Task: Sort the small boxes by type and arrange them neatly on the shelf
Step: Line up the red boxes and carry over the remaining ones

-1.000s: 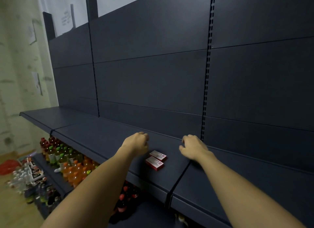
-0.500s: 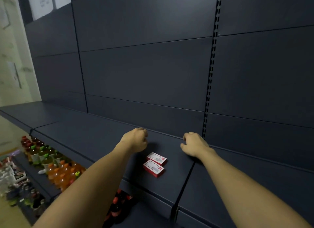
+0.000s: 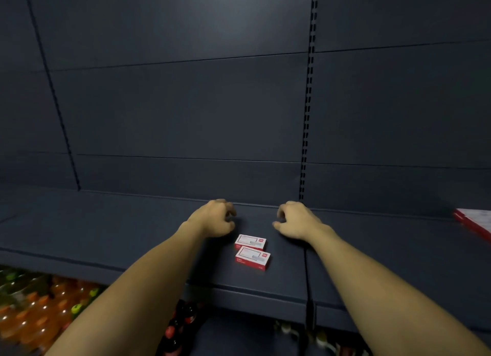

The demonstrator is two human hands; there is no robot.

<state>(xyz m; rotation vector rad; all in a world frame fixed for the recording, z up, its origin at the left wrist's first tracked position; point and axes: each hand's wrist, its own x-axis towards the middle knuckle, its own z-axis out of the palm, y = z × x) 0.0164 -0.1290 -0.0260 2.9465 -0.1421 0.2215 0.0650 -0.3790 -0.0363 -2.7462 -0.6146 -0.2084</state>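
Two hands rested on a dark shelf behind two small boxes.

The left hand (image 3: 215,218) and right hand (image 3: 297,220) lay near the back of the shelf (image 3: 106,230), fingers curled loosely downward, each grip holding nothing. Between them and a little nearer the front edge, two red-and-white boxes sat flat: the rear box (image 3: 250,242) just beside the front box (image 3: 253,257), both clear of the hands. At the far right edge a larger red-and-white box (image 3: 475,221) lay on the same shelf. Blurred drink bottles (image 3: 39,308) stood on a lower level at left.
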